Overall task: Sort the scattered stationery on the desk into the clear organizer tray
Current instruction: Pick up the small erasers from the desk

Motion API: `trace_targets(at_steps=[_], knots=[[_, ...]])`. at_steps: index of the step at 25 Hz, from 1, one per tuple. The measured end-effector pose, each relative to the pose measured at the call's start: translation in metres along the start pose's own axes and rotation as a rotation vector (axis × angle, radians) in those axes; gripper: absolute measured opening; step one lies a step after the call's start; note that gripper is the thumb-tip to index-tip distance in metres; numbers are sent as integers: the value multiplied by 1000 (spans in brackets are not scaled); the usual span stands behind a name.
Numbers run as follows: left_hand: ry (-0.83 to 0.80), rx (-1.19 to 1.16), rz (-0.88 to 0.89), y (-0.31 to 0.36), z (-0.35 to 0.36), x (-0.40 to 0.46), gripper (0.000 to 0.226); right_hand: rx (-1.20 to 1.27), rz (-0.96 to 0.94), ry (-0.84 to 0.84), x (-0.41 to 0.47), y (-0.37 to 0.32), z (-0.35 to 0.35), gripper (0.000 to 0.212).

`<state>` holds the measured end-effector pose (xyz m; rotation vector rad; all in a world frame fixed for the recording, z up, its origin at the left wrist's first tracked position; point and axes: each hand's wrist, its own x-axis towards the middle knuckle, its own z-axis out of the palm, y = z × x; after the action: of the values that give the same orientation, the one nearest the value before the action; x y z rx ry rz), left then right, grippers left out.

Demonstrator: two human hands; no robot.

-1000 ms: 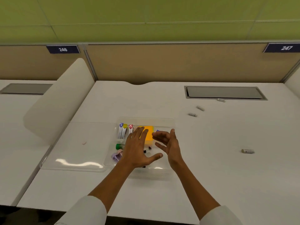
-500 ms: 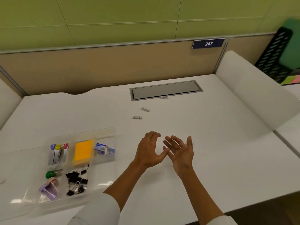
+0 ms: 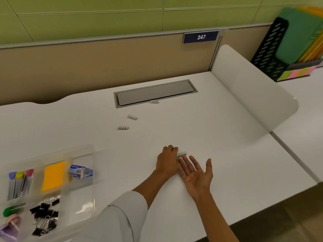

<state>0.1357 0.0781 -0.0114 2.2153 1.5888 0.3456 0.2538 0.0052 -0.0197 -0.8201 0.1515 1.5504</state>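
Note:
The clear organizer tray [image 3: 93, 187] lies at the lower left, holding pens [image 3: 19, 182], an orange note pad [image 3: 52, 177], a blue staple box [image 3: 80, 171] and black binder clips [image 3: 45, 219]. A small white tube [image 3: 182, 154] lies on the desk right of centre. My left hand [image 3: 167, 161] is knuckles up with fingers curled over the tube's left end; the thumb is hidden. My right hand [image 3: 195, 172] lies palm up beside it, fingers spread, index tip next to the tube. Three more white tubes [image 3: 123, 127] [image 3: 132, 117] [image 3: 154, 101] lie farther back.
A grey cable hatch [image 3: 155, 92] is set into the white desk [image 3: 227, 172] at the back. A white rounded divider [image 3: 253, 95] bounds the right side. Beyond it stands a black file rack [image 3: 272, 49] with coloured folders and sticky notes [image 3: 295, 73].
My view swung right, from the tray to the desk's right half. Both hands left the tray and reached forward to the white tube; my left hand came down on it, my right turned palm up.

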Motion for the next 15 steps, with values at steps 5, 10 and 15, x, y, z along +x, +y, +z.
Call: trace_targets(at_steps=[5, 10, 15], knots=[[-23, -19, -40, 5, 0, 16, 17, 5, 11, 50, 6, -3, 2, 74], [210, -296, -7, -15, -27, -5, 12, -25, 93, 58, 24, 14, 39, 62], [313, -198, 81, -51, -64, -19, 29, 66, 243, -49, 44, 55, 94, 48]])
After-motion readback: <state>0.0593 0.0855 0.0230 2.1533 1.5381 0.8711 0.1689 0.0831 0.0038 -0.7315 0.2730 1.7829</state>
